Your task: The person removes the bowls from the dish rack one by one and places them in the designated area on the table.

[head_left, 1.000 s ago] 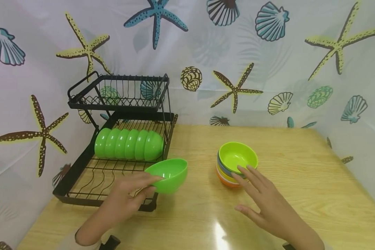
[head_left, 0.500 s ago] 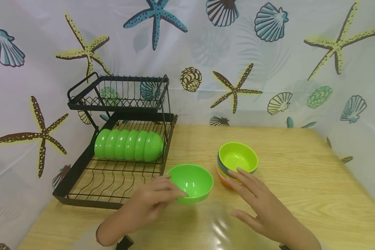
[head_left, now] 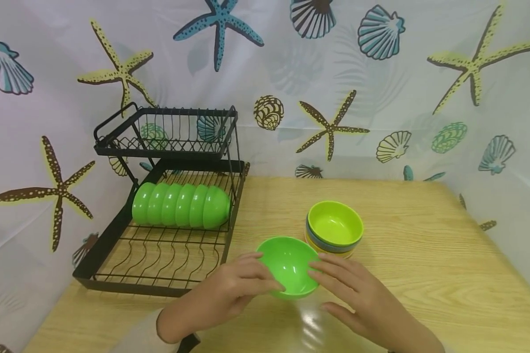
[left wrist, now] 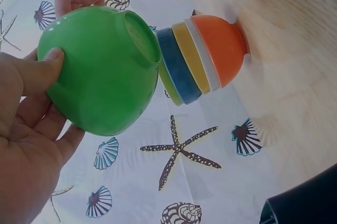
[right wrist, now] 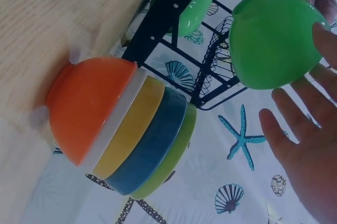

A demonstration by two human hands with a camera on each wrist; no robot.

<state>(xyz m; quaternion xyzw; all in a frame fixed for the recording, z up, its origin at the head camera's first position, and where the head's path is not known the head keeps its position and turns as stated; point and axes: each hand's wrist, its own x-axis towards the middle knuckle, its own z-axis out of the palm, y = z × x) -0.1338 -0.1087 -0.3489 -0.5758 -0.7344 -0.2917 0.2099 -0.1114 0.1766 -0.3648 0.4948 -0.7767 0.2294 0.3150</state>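
Green bowl (head_left: pixel 290 269) is pinched in the left hand (head_left: pixel 234 289), just this side of the bowl stack (left wrist: pixel 190 55), whose base is blocked in the head view. Right hand's (head_left: pixel 355 294) fingers are loose; can't tell if they're touching.

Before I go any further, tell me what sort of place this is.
Probably a staged tabletop setup, perhaps mimicking a kitchen: a wood-grain table, starfish-and-shell printed sheeting behind it and at both sides, and a black dish rack holding green bowls.
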